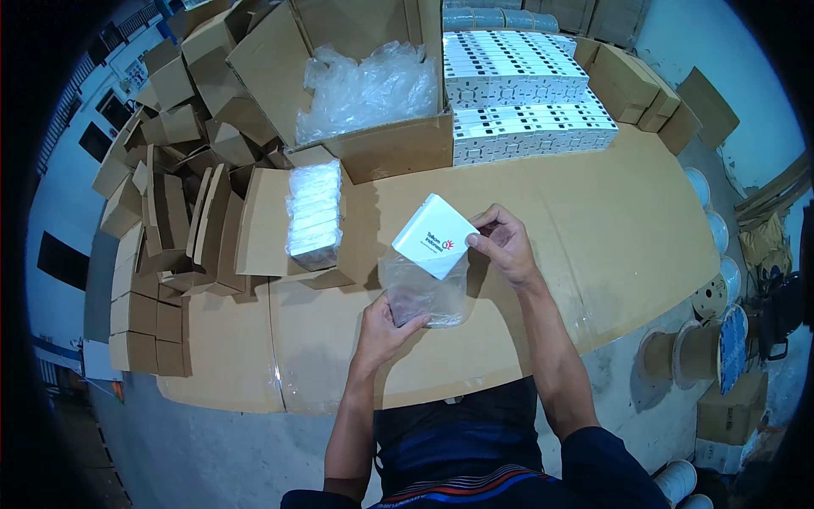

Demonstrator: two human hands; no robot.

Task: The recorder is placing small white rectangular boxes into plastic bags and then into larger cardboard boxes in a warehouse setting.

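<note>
My right hand grips a small flat white box with a red mark on its face, holding it by its right edge. The box's lower part sits in the mouth of a clear plastic bag. My left hand pinches the lower left side of that bag. Both hands hover over the cardboard-covered table. A wrapped stack of white boxes lies on a cardboard flap to the left of my hands.
An open carton filled with crumpled clear plastic stands at the back. Right of it are rows of white boxes. Several folded brown cartons pile up at the left. Cable spools stand on the floor at the right.
</note>
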